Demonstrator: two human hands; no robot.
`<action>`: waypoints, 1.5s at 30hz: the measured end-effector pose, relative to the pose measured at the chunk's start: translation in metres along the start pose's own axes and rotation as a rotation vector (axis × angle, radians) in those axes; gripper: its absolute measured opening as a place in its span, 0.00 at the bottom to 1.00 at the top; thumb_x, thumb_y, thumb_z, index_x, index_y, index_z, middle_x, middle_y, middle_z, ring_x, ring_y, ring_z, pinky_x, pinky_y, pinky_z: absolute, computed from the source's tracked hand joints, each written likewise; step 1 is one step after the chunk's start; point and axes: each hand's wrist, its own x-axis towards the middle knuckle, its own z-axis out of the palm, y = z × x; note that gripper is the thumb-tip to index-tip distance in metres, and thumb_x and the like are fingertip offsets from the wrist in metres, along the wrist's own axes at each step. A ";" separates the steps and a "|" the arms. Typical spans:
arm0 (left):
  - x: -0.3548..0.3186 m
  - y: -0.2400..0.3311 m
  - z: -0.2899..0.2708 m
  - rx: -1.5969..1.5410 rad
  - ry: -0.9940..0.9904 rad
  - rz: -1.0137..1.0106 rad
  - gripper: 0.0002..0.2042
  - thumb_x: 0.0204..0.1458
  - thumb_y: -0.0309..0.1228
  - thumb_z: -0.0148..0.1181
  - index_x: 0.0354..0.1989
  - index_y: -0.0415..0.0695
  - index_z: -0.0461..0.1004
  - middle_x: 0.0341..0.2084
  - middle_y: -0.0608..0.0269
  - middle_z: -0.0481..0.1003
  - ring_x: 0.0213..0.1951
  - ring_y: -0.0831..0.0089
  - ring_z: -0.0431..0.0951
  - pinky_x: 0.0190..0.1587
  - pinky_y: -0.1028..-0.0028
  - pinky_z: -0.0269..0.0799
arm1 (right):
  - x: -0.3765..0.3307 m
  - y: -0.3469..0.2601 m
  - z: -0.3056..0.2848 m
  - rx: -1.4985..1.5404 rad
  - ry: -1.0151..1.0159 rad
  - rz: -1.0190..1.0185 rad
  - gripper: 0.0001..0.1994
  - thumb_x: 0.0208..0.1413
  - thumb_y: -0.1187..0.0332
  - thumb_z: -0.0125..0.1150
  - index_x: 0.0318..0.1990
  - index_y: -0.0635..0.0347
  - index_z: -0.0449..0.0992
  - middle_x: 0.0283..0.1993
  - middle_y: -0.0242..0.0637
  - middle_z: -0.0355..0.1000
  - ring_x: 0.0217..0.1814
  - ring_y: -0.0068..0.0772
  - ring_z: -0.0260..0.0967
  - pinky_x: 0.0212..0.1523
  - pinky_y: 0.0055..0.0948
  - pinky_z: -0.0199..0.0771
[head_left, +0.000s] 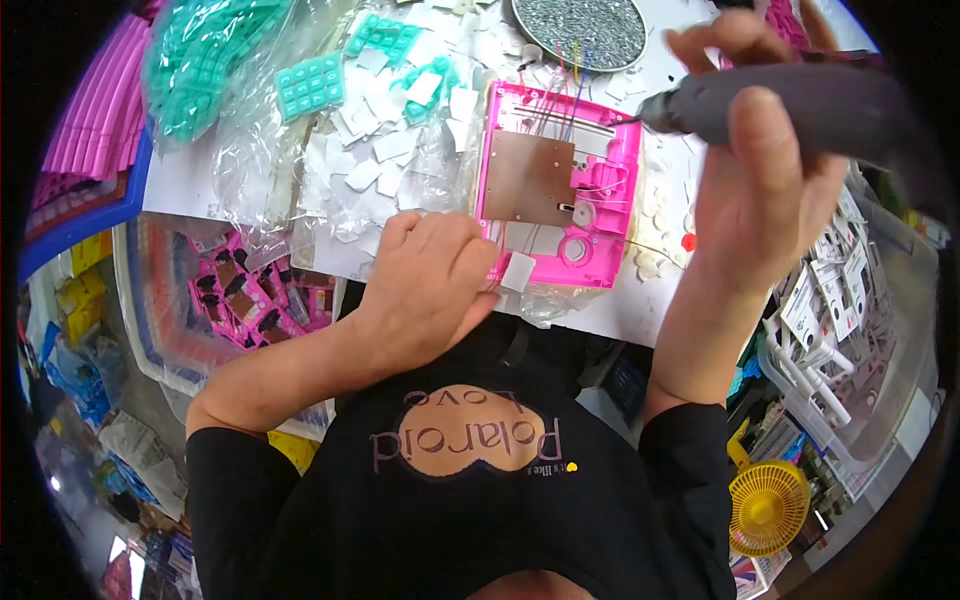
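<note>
A pink plastic housing (622, 200) lies open-side up in front of me, with a brown circuit board (530, 178) and several thin coloured wires inside it. My left hand (430, 275) has its fingers curled at the housing's lower left corner, beside a small white square (518, 271). In my right hand (765, 165) is a dark electric screwdriver (790, 112), held sideways. Its tip points left at the upper right corner of the housing; whether it touches a screw cannot be made out.
A round dish of small screws (585, 30) stands at the back. Teal keypads (308, 87) and loose white squares (375, 150) lie to the left. A bin of pink assemblies (250, 300) is at lower left, a clear bin of white parts (835, 300) at right, above a yellow basket (768, 508).
</note>
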 end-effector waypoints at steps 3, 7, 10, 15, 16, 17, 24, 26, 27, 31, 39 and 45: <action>-0.008 0.001 0.001 -0.027 0.055 -0.018 0.18 0.42 0.24 0.73 0.42 0.44 0.75 0.39 0.57 0.76 0.41 0.56 0.76 0.44 0.60 0.68 | -0.039 -0.016 -0.018 -0.535 -0.022 -0.229 0.29 0.50 0.73 0.68 0.61 0.62 0.66 0.52 0.45 0.72 0.56 0.46 0.69 0.62 0.51 0.68; -0.007 -0.001 -0.011 -0.137 -0.002 -0.011 0.12 0.47 0.19 0.69 0.40 0.41 0.77 0.31 0.55 0.78 0.31 0.58 0.78 0.34 0.65 0.73 | -0.094 -0.018 -0.026 -0.816 -0.549 -0.101 0.21 0.39 0.79 0.71 0.45 0.52 0.81 0.54 0.37 0.74 0.60 0.49 0.65 0.58 0.46 0.66; 0.014 -0.006 -0.023 -0.223 0.062 -0.107 0.07 0.51 0.23 0.66 0.38 0.44 0.78 0.29 0.58 0.76 0.30 0.56 0.78 0.33 0.64 0.73 | -0.109 0.004 -0.013 -0.711 -0.618 -0.023 0.16 0.40 0.72 0.69 0.42 0.51 0.82 0.48 0.31 0.76 0.55 0.46 0.66 0.57 0.45 0.65; 0.061 -0.042 -0.026 -0.067 0.137 -0.001 0.07 0.50 0.23 0.66 0.37 0.43 0.78 0.34 0.58 0.77 0.36 0.56 0.78 0.38 0.63 0.73 | -0.104 0.018 -0.006 -0.744 -0.671 -0.160 0.12 0.42 0.69 0.69 0.38 0.52 0.81 0.45 0.30 0.75 0.52 0.42 0.67 0.55 0.45 0.66; 0.065 -0.049 -0.022 -0.019 0.168 0.034 0.07 0.49 0.23 0.66 0.37 0.44 0.78 0.35 0.59 0.78 0.39 0.57 0.78 0.41 0.62 0.72 | -0.105 0.019 -0.004 -0.752 -0.652 -0.131 0.11 0.42 0.70 0.69 0.37 0.52 0.81 0.45 0.29 0.74 0.52 0.41 0.67 0.55 0.45 0.66; 0.067 -0.052 -0.019 0.027 0.195 0.070 0.08 0.49 0.23 0.67 0.38 0.44 0.78 0.37 0.60 0.78 0.42 0.57 0.77 0.43 0.61 0.71 | -0.108 0.022 -0.001 -0.760 -0.631 -0.097 0.11 0.42 0.70 0.69 0.36 0.52 0.81 0.44 0.29 0.74 0.52 0.41 0.67 0.54 0.44 0.66; 0.036 -0.021 -0.030 0.076 0.039 0.264 0.17 0.39 0.21 0.67 0.41 0.50 0.80 0.40 0.65 0.75 0.46 0.58 0.73 0.54 0.55 0.64 | -0.103 0.024 -0.006 -0.641 -0.690 -0.061 0.11 0.42 0.70 0.70 0.36 0.53 0.81 0.42 0.30 0.73 0.50 0.42 0.67 0.51 0.41 0.69; 0.032 -0.023 -0.025 0.061 0.030 0.230 0.18 0.37 0.22 0.68 0.40 0.51 0.80 0.39 0.66 0.74 0.44 0.60 0.72 0.53 0.55 0.63 | -0.105 0.031 -0.006 -0.664 -0.703 -0.076 0.11 0.43 0.71 0.70 0.37 0.54 0.80 0.42 0.31 0.73 0.50 0.42 0.67 0.51 0.41 0.69; 0.031 -0.024 -0.025 0.046 0.033 0.198 0.17 0.38 0.22 0.68 0.40 0.51 0.80 0.38 0.67 0.74 0.44 0.61 0.72 0.53 0.56 0.62 | -0.106 0.033 -0.006 -0.680 -0.707 -0.083 0.11 0.43 0.71 0.71 0.37 0.54 0.80 0.43 0.31 0.73 0.50 0.42 0.66 0.51 0.41 0.69; 0.037 -0.021 -0.028 0.005 -0.002 0.111 0.12 0.43 0.25 0.70 0.38 0.49 0.80 0.37 0.68 0.74 0.44 0.62 0.72 0.55 0.58 0.60 | -0.100 0.032 -0.005 -0.591 -0.590 0.020 0.08 0.47 0.72 0.70 0.37 0.55 0.80 0.43 0.32 0.73 0.50 0.44 0.65 0.52 0.40 0.69; 0.049 -0.035 -0.031 -0.106 -0.113 0.131 0.09 0.45 0.29 0.71 0.35 0.50 0.80 0.36 0.72 0.75 0.45 0.67 0.73 0.54 0.62 0.56 | -0.095 0.031 -0.007 -0.566 -0.535 0.016 0.08 0.47 0.73 0.68 0.36 0.58 0.78 0.45 0.34 0.72 0.52 0.48 0.64 0.54 0.40 0.68; 0.053 -0.024 -0.029 -0.111 -0.127 0.090 0.09 0.44 0.27 0.71 0.35 0.50 0.79 0.35 0.72 0.76 0.45 0.68 0.74 0.55 0.63 0.56 | -0.095 0.028 -0.004 -0.578 -0.573 0.033 0.09 0.45 0.74 0.67 0.35 0.58 0.78 0.46 0.35 0.72 0.54 0.48 0.64 0.55 0.42 0.69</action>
